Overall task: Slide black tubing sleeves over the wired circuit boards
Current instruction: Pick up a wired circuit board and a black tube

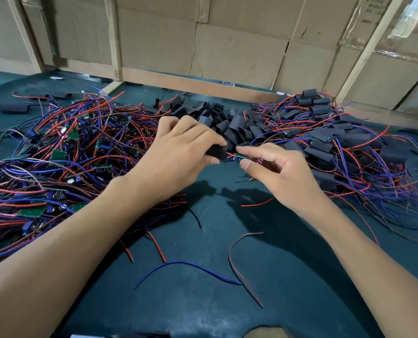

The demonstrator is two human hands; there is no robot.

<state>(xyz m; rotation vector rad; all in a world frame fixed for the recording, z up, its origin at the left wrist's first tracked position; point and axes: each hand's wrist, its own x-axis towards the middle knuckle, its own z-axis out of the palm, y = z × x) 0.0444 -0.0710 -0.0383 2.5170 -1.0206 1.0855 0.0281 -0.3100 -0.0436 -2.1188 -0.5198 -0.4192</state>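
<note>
Over the dark green table mat (203,301), the left hand (178,152) grips a short black tubing sleeve (216,151) and the right hand (276,172) pinches the end of a small green wired circuit board (238,156) between thumb and forefinger, the two pieces just beside each other. A tangled heap of bare green boards with red and blue wires (57,154) crowds the left, a pile of loose black sleeves (227,120) lies behind the hands, and a heap of already sleeved boards (337,142) fills the right, each too many to count. Stray red and blue wire ends (191,264) trail across the mat between the two forearms, and taped brown cardboard sheets on a wooden frame (227,45) wall off the back.

Two hands (176,152) (283,172), three heaps: bare boards (64,152), loose sleeves (227,120), sleeved boards (337,142)
</note>
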